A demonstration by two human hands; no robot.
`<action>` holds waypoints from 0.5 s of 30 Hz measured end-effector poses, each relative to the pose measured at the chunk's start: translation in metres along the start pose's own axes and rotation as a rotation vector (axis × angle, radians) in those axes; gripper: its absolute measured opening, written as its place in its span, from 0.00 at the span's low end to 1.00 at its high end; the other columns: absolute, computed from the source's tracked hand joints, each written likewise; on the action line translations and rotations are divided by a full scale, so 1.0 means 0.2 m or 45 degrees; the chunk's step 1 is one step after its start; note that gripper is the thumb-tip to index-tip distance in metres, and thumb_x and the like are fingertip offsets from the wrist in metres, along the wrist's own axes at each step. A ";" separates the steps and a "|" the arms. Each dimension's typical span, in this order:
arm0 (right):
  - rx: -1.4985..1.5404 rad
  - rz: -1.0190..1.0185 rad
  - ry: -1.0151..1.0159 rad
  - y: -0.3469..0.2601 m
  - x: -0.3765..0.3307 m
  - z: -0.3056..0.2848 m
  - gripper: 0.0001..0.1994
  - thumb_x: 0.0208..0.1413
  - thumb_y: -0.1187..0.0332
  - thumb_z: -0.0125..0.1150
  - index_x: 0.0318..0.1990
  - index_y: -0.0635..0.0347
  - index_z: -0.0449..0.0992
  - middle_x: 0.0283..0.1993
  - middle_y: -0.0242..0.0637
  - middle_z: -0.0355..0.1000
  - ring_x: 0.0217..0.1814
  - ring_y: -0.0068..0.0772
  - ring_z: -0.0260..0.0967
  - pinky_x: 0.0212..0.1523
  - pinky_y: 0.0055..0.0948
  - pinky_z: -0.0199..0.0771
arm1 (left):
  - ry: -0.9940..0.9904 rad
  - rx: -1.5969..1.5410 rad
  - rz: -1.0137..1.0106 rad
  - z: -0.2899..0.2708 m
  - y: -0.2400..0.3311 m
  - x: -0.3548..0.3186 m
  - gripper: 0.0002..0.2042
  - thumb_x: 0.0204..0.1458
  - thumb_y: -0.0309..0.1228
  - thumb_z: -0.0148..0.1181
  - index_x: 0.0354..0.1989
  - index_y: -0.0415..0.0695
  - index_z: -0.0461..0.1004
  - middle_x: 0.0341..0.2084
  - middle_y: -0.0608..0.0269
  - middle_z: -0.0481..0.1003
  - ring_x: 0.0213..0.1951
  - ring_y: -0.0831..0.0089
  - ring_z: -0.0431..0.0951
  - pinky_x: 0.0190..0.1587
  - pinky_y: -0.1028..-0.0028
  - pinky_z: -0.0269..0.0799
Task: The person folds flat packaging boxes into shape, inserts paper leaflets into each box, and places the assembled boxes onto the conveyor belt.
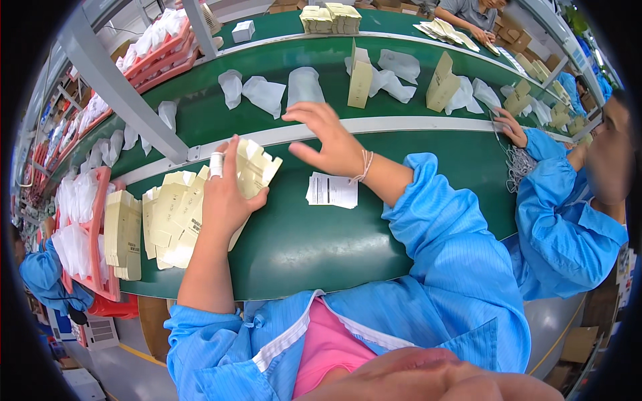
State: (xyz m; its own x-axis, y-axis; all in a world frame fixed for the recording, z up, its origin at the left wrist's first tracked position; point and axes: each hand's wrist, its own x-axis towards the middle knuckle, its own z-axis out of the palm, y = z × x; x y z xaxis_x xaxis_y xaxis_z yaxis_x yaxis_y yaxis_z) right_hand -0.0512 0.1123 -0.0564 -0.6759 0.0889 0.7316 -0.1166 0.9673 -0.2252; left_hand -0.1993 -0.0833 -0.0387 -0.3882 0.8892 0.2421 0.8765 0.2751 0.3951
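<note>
My left hand grips a flat pale yellow carton blank, tilted up off the green worktop; a white tape band wraps one finger. Under and left of it lies a fanned pile of the same flat cartons. My right hand reaches forward with fingers apart and holds nothing, hovering at the white rail before the conveyor belt. A white plastic bag lies on the belt just beyond its fingertips. A folded white printed leaflet rests on the worktop below my right wrist.
Upright yellow cartons and several white bags ride the belt. A neat carton stack and pink trays of bags sit at left. A co-worker in a blue smock works at right; another person sits far across.
</note>
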 end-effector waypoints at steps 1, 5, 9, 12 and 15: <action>0.359 0.148 -0.062 -0.04 0.00 0.02 0.36 0.43 0.69 0.69 0.61 0.51 0.58 0.62 0.44 0.55 0.64 0.46 0.54 0.62 0.40 0.55 | 0.164 -0.101 0.075 0.00 0.02 -0.01 0.50 0.31 0.38 0.72 0.66 0.49 0.48 0.60 0.45 0.56 0.54 0.50 0.68 0.54 0.61 0.66; 1.253 0.439 -0.217 -0.24 -0.01 0.04 0.53 0.39 0.61 0.75 0.68 0.50 0.40 0.66 0.46 0.49 0.69 0.44 0.47 0.66 0.39 0.49 | 0.335 -0.582 0.329 0.04 0.03 -0.05 0.54 0.30 0.38 0.73 0.67 0.47 0.44 0.62 0.45 0.51 0.55 0.51 0.67 0.54 0.60 0.65; 1.615 0.399 -0.258 -0.35 -0.02 0.04 0.62 0.35 0.57 0.78 0.69 0.51 0.29 0.68 0.50 0.45 0.73 0.46 0.40 0.69 0.40 0.41 | 0.341 -0.763 0.579 0.07 0.03 -0.08 0.58 0.28 0.43 0.74 0.67 0.47 0.39 0.64 0.47 0.48 0.57 0.53 0.65 0.56 0.57 0.63; 1.641 0.324 -0.174 -0.37 -0.02 0.03 0.63 0.34 0.58 0.79 0.69 0.53 0.29 0.68 0.51 0.45 0.73 0.46 0.40 0.70 0.40 0.39 | 0.347 -0.667 0.669 0.04 0.04 -0.08 0.61 0.26 0.46 0.76 0.68 0.47 0.36 0.64 0.48 0.48 0.58 0.54 0.63 0.57 0.55 0.61; 1.496 0.237 -0.163 -0.38 -0.02 -0.01 0.66 0.29 0.60 0.82 0.69 0.50 0.29 0.69 0.47 0.45 0.69 0.42 0.49 0.64 0.40 0.55 | 0.365 -0.469 0.677 0.01 0.04 -0.09 0.64 0.24 0.47 0.77 0.68 0.47 0.35 0.63 0.47 0.49 0.59 0.55 0.62 0.59 0.56 0.61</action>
State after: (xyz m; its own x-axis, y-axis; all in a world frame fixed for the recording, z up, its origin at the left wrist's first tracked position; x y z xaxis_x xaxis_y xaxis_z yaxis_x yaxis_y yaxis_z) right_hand -0.0390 0.0398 -0.0412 -0.8129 0.1156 0.5708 -0.5579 0.1269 -0.8201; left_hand -0.1851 -0.0966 -0.0418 -0.0383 0.7234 0.6893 0.8343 -0.3565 0.4204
